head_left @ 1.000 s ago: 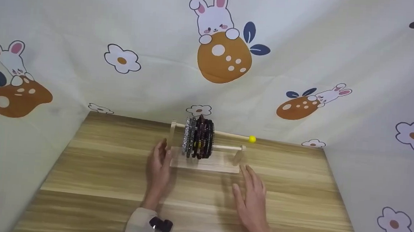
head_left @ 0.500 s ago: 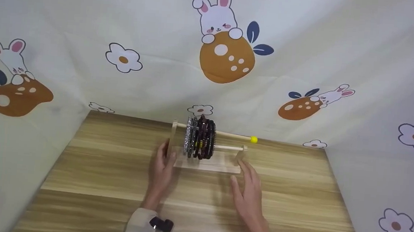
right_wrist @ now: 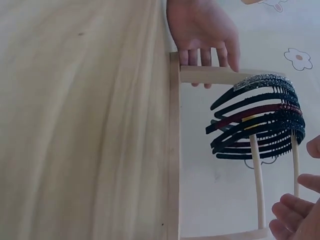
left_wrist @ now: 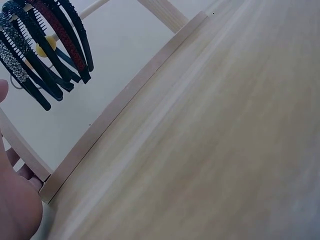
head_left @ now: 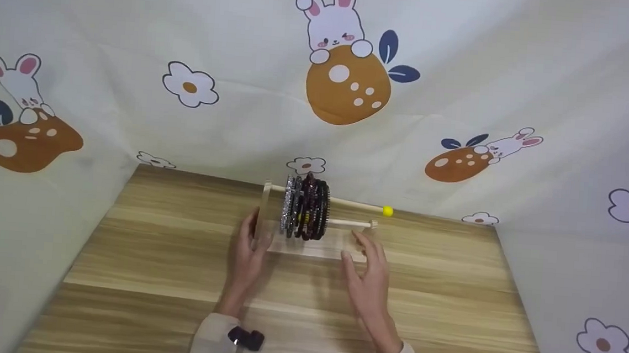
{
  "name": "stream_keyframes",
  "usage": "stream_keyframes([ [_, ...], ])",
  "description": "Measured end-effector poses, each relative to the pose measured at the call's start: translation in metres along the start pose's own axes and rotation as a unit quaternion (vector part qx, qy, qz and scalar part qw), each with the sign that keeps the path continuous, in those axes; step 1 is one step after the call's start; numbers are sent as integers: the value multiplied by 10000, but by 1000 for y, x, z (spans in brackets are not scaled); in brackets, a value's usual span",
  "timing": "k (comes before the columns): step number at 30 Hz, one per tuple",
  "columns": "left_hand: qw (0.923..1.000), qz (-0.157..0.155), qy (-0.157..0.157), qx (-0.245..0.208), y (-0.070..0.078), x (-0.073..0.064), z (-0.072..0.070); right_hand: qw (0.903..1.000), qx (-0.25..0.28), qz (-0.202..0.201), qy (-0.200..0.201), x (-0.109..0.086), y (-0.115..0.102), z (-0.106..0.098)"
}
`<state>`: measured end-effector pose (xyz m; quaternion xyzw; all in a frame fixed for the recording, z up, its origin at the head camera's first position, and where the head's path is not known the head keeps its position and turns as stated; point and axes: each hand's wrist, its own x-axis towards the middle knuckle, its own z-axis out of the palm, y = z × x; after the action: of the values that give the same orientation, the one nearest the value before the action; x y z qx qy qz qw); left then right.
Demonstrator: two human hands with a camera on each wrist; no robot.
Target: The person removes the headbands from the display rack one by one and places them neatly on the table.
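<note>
A pale wooden headband rack stands on the table with several dark and glittery headbands hung on its rods, bunched toward its left end. A yellow ball caps the upper rod. My left hand grips the rack's left upright, fingers passing behind it and thumb on the near side; the right wrist view shows this left hand too. By the rack's right end, my right hand has loosely bent, spread fingers with nothing between them. Its fingers hide most of the right upright.
The wood-grain table reaches back to a cream cloth printed with rabbits, oranges and flowers, which also rises at both sides. Dark wrist cameras sit at the sleeves.
My right hand has moved left and inward, over the rack's right end, its fingers bending more. My left hand has closed in on the left upright. The rack stays nearly in place.
</note>
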<state>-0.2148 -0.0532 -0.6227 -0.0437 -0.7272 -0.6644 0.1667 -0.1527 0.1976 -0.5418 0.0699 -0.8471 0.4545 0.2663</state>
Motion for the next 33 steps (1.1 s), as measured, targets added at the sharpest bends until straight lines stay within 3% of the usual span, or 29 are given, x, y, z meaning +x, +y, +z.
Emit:
stream_keyframes([
  [6,10000,16,-87,-25,0,1,0,9936,965,593,13,13,-11,8],
  [13,9997,-73,-115,-221,0,1,1,9884,1269,829,-45,18,-13,17],
  [20,9996,121,-137,-209,-3,0,0,9841,1407,1080,60,24,-15,24],
  [25,9993,364,-51,-73,-3,0,0,9789,1723,1093,-87,31,-19,31],
  [33,9992,379,-45,120,-3,0,0,9743,1920,1172,-110,35,-27,38],
])
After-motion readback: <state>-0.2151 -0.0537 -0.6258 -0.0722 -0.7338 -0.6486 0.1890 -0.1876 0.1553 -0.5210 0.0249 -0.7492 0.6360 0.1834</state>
